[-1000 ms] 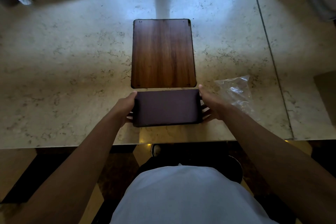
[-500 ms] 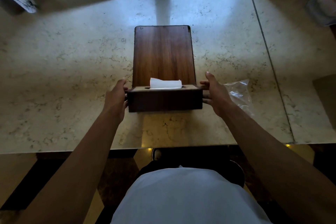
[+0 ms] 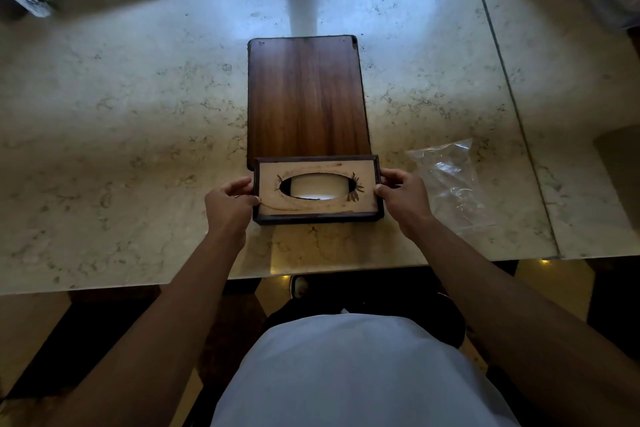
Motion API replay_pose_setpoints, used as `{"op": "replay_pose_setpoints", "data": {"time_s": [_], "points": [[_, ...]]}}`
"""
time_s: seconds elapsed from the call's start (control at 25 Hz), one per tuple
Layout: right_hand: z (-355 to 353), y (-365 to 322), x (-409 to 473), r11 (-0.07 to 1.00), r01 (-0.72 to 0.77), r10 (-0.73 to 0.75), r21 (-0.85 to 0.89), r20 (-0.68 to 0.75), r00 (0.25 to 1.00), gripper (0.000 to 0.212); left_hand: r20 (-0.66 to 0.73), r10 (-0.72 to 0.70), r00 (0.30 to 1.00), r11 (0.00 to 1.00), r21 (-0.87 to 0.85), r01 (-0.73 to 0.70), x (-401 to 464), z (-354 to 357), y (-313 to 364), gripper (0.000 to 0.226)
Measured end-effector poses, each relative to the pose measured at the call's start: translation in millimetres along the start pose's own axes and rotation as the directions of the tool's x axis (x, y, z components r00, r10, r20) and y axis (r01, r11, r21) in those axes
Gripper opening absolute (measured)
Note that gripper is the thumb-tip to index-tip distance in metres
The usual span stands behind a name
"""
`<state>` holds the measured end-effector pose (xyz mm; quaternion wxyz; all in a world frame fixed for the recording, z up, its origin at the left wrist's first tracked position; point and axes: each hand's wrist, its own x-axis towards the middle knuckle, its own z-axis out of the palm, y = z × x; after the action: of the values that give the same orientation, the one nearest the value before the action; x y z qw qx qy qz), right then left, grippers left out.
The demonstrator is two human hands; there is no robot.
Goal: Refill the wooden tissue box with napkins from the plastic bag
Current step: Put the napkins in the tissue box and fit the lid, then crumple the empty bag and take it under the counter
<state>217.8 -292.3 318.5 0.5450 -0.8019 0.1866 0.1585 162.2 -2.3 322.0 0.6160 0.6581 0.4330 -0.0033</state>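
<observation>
I am holding the wooden tissue box (image 3: 317, 189) between both hands, gripping it by its two short ends. My left hand (image 3: 228, 206) is clamping the left end, thumb lying along the top edge and fingers curled underneath; my right hand (image 3: 403, 194) is clamping the right end in the same way, thumb on the upper rim. The box is facing me with its pale top panel, which has a dark wooden frame around it and an oval opening in the middle with small leaf-like marks at each side. Through the opening I am seeing the white napkins (image 3: 318, 186) sitting inside.

The box is sitting near the front edge of the marble bench (image 3: 138, 114), and its far edge is overlapping the near end of a dark wooden board (image 3: 304, 97) that is lying flat on the bench and stretching away from me. Whether the box is resting on the surface or slightly lifted, I cannot tell.

The clear plastic bag (image 3: 450, 180) is lying crumpled on the bench just to the right of my right hand, not touching the box. It is looking flat and see-through. A seam in the bench is running along beyond the bag.
</observation>
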Motion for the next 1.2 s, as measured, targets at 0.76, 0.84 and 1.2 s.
{"op": "replay_pose_setpoints", "data": {"time_s": [0.76,0.84,1.2], "points": [[-17,-5,-1,0.988,0.056,-0.065,-0.141,-0.054,0.996,0.040,0.023,0.350,0.936,0.819,0.478,-0.318,-17,35,34,0.043],[-29,-5,-2,0.990,0.069,-0.083,-0.124,-0.114,0.990,0.038,0.142,0.453,0.880,0.749,0.475,-0.462,-27,60,45,0.042],[-116,20,-1,0.999,-0.026,0.017,-0.024,-0.340,0.940,0.029,0.584,0.120,0.803,0.814,0.405,-0.416,-83,209,40,0.028]]}}
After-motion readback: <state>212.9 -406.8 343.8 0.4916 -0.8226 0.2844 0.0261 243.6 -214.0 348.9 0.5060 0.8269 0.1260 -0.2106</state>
